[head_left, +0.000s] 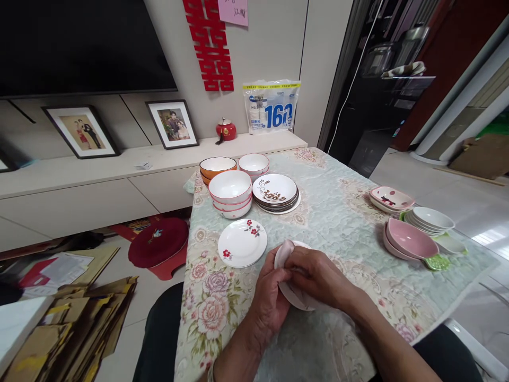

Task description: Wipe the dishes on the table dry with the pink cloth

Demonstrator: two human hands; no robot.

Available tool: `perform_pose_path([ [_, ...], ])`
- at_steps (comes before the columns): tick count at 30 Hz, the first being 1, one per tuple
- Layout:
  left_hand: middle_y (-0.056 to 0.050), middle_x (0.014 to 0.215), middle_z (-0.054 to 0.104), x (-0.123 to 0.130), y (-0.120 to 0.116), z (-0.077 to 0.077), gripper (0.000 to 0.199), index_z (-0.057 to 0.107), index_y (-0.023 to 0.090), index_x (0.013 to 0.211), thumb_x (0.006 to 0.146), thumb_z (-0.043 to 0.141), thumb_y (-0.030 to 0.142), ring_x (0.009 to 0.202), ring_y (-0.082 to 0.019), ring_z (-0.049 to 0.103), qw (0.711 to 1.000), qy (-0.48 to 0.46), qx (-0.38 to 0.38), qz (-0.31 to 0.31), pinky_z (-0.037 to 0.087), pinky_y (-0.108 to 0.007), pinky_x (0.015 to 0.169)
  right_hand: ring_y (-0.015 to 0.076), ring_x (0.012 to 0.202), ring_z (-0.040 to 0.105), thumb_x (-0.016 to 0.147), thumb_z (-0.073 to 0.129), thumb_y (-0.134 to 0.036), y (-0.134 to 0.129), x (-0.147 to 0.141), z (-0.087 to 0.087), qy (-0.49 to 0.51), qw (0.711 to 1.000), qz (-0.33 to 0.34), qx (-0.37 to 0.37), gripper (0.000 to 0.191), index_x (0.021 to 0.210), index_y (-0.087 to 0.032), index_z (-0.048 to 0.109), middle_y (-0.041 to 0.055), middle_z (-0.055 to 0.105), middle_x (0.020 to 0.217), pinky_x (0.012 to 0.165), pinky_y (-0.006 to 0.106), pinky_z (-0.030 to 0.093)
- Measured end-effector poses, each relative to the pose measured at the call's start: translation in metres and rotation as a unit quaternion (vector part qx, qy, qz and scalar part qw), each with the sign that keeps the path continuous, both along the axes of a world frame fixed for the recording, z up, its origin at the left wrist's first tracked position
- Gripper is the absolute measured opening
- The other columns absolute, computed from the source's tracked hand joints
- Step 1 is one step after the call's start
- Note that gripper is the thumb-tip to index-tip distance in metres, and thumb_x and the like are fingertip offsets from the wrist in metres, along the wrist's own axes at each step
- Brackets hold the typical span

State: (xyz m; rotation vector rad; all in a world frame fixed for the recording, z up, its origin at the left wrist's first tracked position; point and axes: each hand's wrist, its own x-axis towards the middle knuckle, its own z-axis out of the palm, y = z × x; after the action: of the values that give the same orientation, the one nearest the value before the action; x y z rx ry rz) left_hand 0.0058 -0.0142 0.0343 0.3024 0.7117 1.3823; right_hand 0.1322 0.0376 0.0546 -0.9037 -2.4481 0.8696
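Note:
Near the table's front, my left hand [269, 294] is closed at the left side of a small white plate [296, 298], thumb on top. My right hand [324, 278] is closed over the same plate, its fingers bunched on a thin whitish cloth [283, 253]. Both hands cover much of the plate and hide where the cloth ends. Just left of them lies a white plate with red flowers [240, 244]. Behind it are a stack of white bowls with red rims [230, 187] and a stack of brown-patterned plates [275, 190].
Orange bowls [218, 167] and another white bowl [253, 163] stand at the back. On the right are pink dishes [411, 239], small white bowls [432, 218] and a spotted dish [392, 197]. A red stool [158, 244] and flattened cardboard [75, 323] are at left.

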Motion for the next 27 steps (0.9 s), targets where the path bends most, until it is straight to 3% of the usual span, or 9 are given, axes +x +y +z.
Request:
perform_pose_path([
  [3,-0.004,0.091,0.071,0.0,0.002,-0.001,0.052,0.064,0.017,0.11,0.061,0.059,0.005,0.088,-0.022,0.066,1.0,-0.008,-0.013,0.0,0.046,-0.027,0.072,0.0132,0.077,0.056,0.087,0.06,-0.021,0.005,0.012,0.005,-0.025,0.998,0.029,-0.048,0.005,0.084,-0.021,0.064,-0.0019,0.063,0.083,0.069,0.023,0.039],
  [6,-0.005,0.092,0.071,0.0,0.004,-0.002,0.054,0.064,0.017,0.113,0.061,0.058,0.005,0.093,-0.023,0.066,1.0,-0.012,-0.02,0.007,0.047,-0.029,0.076,0.0132,0.074,0.057,0.086,0.061,-0.023,0.01,0.019,0.004,-0.056,0.997,-0.004,-0.06,0.008,0.079,-0.021,0.063,-0.002,0.063,0.08,0.066,0.023,0.038],
  [12,-0.005,0.096,0.072,0.002,0.003,-0.004,0.05,0.063,0.018,0.116,0.067,0.061,0.009,0.098,-0.024,0.065,0.999,-0.025,-0.016,0.016,0.047,-0.032,0.085,0.0159,0.081,0.057,0.09,0.054,-0.021,0.009,0.006,-0.008,-0.051,0.99,-0.127,0.032,0.009,0.085,-0.019,0.061,0.0024,0.062,0.088,0.071,0.026,0.04],
  [15,-0.005,0.097,0.071,0.001,0.003,-0.005,0.039,0.065,0.017,0.112,0.074,0.063,0.014,0.1,-0.023,0.064,0.999,-0.031,0.004,0.022,0.046,-0.031,0.087,0.016,0.083,0.057,0.091,0.051,-0.019,0.003,-0.004,-0.008,-0.022,0.995,-0.081,0.056,0.01,0.088,-0.019,0.061,0.0039,0.061,0.091,0.072,0.026,0.041],
  [19,-0.004,0.092,0.07,-0.002,0.006,-0.005,0.023,0.068,0.017,0.099,0.076,0.066,0.019,0.097,-0.022,0.064,0.998,-0.05,0.011,0.035,0.047,-0.031,0.088,0.0139,0.083,0.056,0.091,0.053,-0.016,-0.003,-0.004,0.004,-0.012,0.999,0.019,0.025,0.009,0.089,-0.019,0.061,0.0016,0.061,0.091,0.073,0.024,0.042],
  [23,-0.003,0.088,0.07,-0.003,0.006,-0.002,0.019,0.069,0.016,0.093,0.074,0.067,0.021,0.092,-0.022,0.065,0.998,-0.047,-0.002,0.041,0.048,-0.031,0.086,0.0145,0.081,0.056,0.084,0.059,-0.016,-0.007,0.001,0.015,-0.074,0.997,0.017,0.008,0.006,0.089,-0.02,0.06,0.0009,0.061,0.09,0.072,0.024,0.042],
  [27,-0.004,0.088,0.069,-0.005,0.006,0.003,0.022,0.068,0.014,0.095,0.075,0.066,0.02,0.086,-0.02,0.064,0.997,-0.059,-0.027,0.044,0.048,-0.031,0.085,0.0194,0.09,0.055,0.076,0.067,-0.023,-0.016,-0.001,0.017,-0.129,0.991,-0.005,0.043,0.024,0.098,-0.021,0.058,0.0049,0.059,0.103,0.072,0.029,0.045],
])
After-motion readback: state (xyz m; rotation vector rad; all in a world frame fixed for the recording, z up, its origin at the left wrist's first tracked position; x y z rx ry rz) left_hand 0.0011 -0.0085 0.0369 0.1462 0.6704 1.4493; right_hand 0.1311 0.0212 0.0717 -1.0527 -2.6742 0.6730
